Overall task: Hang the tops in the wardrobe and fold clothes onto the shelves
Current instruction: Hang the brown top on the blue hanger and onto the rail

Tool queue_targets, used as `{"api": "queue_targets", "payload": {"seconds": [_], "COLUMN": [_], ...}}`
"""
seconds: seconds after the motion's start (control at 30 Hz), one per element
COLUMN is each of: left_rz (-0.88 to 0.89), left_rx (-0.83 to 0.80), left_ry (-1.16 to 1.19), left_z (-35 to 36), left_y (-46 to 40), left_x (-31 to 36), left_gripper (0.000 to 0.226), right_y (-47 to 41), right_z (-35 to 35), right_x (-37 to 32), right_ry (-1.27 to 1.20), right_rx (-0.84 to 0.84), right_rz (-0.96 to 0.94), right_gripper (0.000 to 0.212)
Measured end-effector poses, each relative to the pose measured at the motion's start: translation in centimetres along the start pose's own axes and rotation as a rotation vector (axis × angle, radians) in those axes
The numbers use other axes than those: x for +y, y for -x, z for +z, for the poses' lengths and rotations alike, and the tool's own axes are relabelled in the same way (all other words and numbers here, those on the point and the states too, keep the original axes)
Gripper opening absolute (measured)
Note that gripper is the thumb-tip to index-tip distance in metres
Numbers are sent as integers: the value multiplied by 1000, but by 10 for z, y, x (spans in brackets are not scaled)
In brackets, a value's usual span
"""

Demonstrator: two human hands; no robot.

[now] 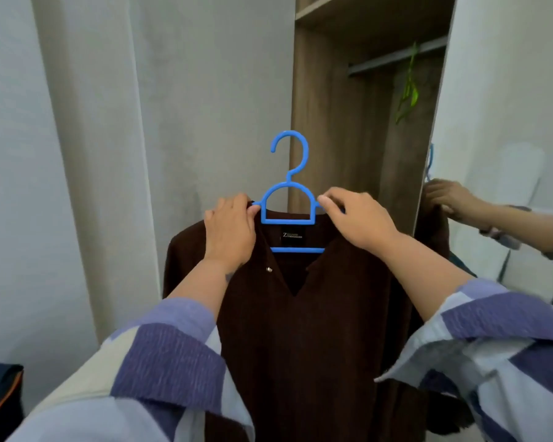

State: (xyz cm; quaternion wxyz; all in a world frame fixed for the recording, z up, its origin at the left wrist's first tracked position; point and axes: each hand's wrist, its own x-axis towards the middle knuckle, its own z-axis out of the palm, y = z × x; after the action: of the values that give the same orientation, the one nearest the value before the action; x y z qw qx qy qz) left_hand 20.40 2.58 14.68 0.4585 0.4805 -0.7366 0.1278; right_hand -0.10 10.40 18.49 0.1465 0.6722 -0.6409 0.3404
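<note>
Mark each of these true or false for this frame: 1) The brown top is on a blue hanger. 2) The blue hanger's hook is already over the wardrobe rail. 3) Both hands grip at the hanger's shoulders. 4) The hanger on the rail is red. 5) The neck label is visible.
1) True: the brown top sits on the blue hanger.
2) False: its hook is free in the air, left of the rail.
3) True: left hand and right hand each grip a shoulder.
4) False: the green hanger hangs there.
5) True: the label shows inside the collar.
</note>
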Motion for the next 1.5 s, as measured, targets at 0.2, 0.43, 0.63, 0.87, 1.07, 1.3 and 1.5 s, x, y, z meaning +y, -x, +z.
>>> {"api": "queue_targets", "payload": {"seconds": [0.2, 0.43, 0.63, 0.87, 1.07, 1.3, 1.5], "left_rz": [52, 143, 199, 285, 525, 458, 493], "left_rx": [-47, -130, -170, -186, -265, -360, -249], "left_ry": [70, 210, 391, 619, 827, 1230, 1063], "left_z": [50, 111, 155, 208, 258, 242, 185], "left_y": [-37, -80, -118, -192, -248, -288, -332], "left_x": [24, 42, 58, 78, 109, 202, 262], "left_gripper": [27, 26, 25, 24, 28, 42, 39], "right_y": [1, -16, -27, -73, -101, -115, -137], "right_z": [-20, -50, -66, -70, -55, -49, -31], "right_x": [55, 76, 80, 65, 50, 33, 36], "right_ry": [46, -266, -685, -979, -978, -684, -452], "right_rx": [-135, -332, -467, -278, 32, 399, 569], "right_rz": [136, 311, 524, 724, 852, 937, 979], "right_gripper": [35, 28, 29, 37, 41, 35, 34]}}
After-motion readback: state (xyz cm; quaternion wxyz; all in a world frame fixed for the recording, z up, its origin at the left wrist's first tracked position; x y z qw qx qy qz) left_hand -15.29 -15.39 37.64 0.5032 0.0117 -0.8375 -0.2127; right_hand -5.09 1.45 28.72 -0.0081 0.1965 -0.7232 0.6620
